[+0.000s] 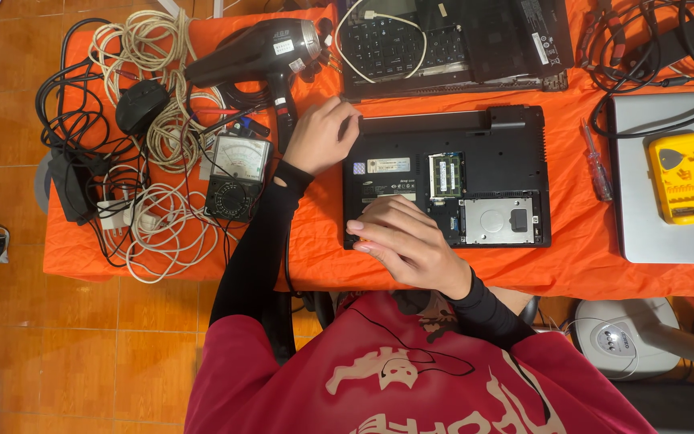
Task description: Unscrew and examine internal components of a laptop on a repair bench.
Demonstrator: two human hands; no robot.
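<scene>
Fingers: left hand [320, 135] lies curled at the back left corner of the upturned black laptop [447, 177], fingertips on its edge, gripping nothing I can make out; right hand [406, 243] lies flat, fingers together, on the front left part of the base, pressing rather than holding.

Counter: orange cloth [307, 253] covers it; the laptop lies bottom up at the middle, near the front edge.

Laptop risk: its service cover is off, so memory modules [446, 174] and hard drive [497, 219] lie bare; a slip of the right hand, just beside the drive, could touch the contacts or knock a part.

Second laptop [451, 40]: opened, behind the first; a white cable [379, 44] loops over its keyboard and could snag.

Silver laptop [668, 193]: at right, carrying a yellow bit case [688, 177] that could slide off if the cloth is tugged.

Hair dryer [263, 52]: black, just behind the left hand; its cord could catch the wrist.

Cables [150, 120]: white and black tangle at left, reaching the analogue multimeter [237, 177].

Screwdriver [596, 161]: loose on the cloth right of the laptop, free to roll.

Labels: white rectangular sticker [388, 165] beside the memory; small white tags on the dryer barrel; a long white strip on the second laptop's right edge.
</scene>
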